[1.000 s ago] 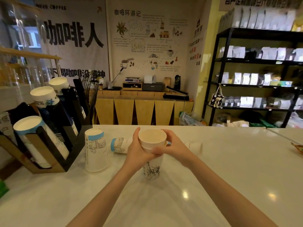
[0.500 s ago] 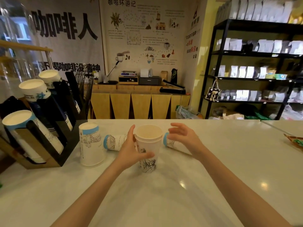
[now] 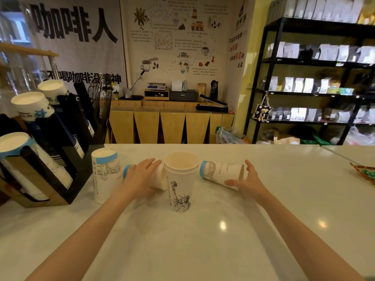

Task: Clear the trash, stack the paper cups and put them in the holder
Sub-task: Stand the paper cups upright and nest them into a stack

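Two nested paper cups [image 3: 181,179] stand upright, mouth up, in the middle of the white counter [image 3: 203,240]. My left hand [image 3: 140,177] lies over a cup on its side [image 3: 159,179] just left of the stack, fingers curled on it. Another cup on its side [image 3: 219,172] lies to the right, blue base toward the stack. My right hand [image 3: 246,182] is spread at its mouth end, thumb behind the rim and fingers in front. An upside-down cup [image 3: 105,173] stands further left. The black and wood cup holder [image 3: 60,191] with slanted stacks of cups sits at the far left.
A crumpled wrapper [image 3: 365,173] lies at the counter's right edge. Behind the counter are a wooden cabinet [image 3: 172,126] with small appliances and black shelves [image 3: 314,78] of bags. A wire rack [image 3: 99,102] stands behind the holder.
Both hands have let go of the upright stack and moved outward. The left went onto the left lying cup, the right to the right lying cup's mouth.
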